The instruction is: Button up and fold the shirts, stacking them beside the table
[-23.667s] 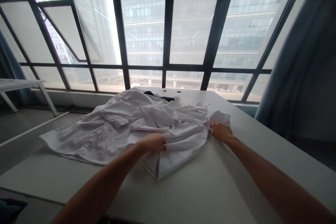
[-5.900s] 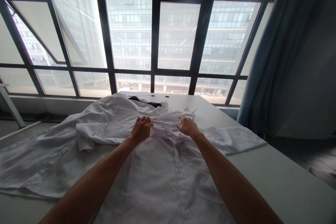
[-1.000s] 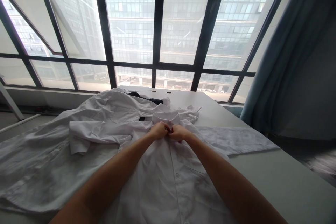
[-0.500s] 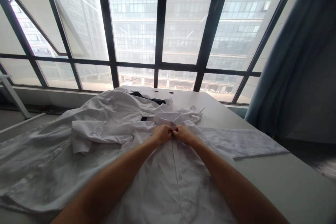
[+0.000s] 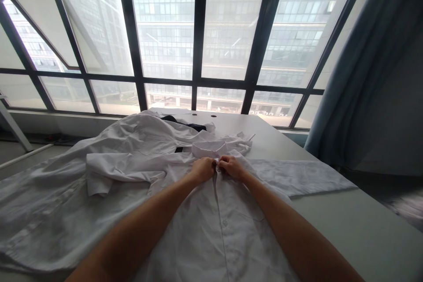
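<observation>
A white button-up shirt [image 5: 224,229] lies spread on the table with its front facing up and its collar [image 5: 209,149] just above my hands. My left hand [image 5: 202,169] and my right hand [image 5: 230,167] both pinch the button placket [image 5: 216,189] at its top, just below the collar, and their fingers nearly touch. One shirt sleeve [image 5: 297,176] runs out to the right, flat. The other sleeve [image 5: 112,167] is folded across the shirt's left side. The fingertips hide the top button.
A dark garment [image 5: 185,125] shows under the far edge of the shirt. The pale table [image 5: 346,216] has small round holes [image 5: 213,116] near its far edge. Behind it is a tall gridded window [image 5: 228,31], with a blue curtain [image 5: 350,53] at right.
My hands have parted slightly from touching at the placket and moved a little down the shirt front. The view has shifted slightly. The shirt lies as before.
</observation>
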{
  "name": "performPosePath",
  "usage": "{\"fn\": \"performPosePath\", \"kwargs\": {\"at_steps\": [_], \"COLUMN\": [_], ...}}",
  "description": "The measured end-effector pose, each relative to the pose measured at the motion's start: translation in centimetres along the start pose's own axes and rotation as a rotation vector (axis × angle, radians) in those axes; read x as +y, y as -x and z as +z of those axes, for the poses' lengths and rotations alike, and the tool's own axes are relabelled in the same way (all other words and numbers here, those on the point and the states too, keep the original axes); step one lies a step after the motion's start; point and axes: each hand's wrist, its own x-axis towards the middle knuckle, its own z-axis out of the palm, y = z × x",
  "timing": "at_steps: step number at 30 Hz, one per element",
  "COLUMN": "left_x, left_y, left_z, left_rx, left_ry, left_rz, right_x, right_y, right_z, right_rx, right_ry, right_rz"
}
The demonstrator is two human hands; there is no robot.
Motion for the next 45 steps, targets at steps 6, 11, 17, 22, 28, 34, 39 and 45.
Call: {"fn": "performPosePath", "kwargs": {"at_steps": [6,11,17,22,28,34,39,45], "left_x": [-0.3,-0.5,-0.3,-1.0,-1.9,-1.8,-2.1,-2.4], "left_y": [-0.4,-0.4,0.0,-0.3,-0.9,-0.9,-1.3,-1.5], "left_z": [0.5,1.2,1.3,1.6,2.4,2.0,2.1,2.6], "left_rx": [-0.041,0.022,0.076,0.168,0.222,0.216,0.195,0.225], "left_ry": [-0.044,-0.096,-0.014,0.24,0.495,0.557,0.612,0.662], "left_rz": [0.014,0.081,0.012,0.05,0.132,0.088,0.093,0.128], "right_x": [0.0,0.2,-0.1,-0.6,-0.2,0.2,0.8,1.2], "right_y": [0.0,-0.1,-0.1,0.1,-0.1,-0.3,-0.4,-0.7], "right_z": [-0.2,-0.2,-0.2,-0.4,-0.3,-0.3,-0.5,-0.5], "right_rx": [-0.002,-0.002,-0.021,-0.032,-0.034,-0.038,-0.074,-0.109], "right_ry": [0.026,0.059,0.016,-0.024,-0.119,-0.133,-0.211,-0.346], "right_rz": [-0.011,0.005,0.031,0.048,0.038,0.001,-0.033,0.01]}}
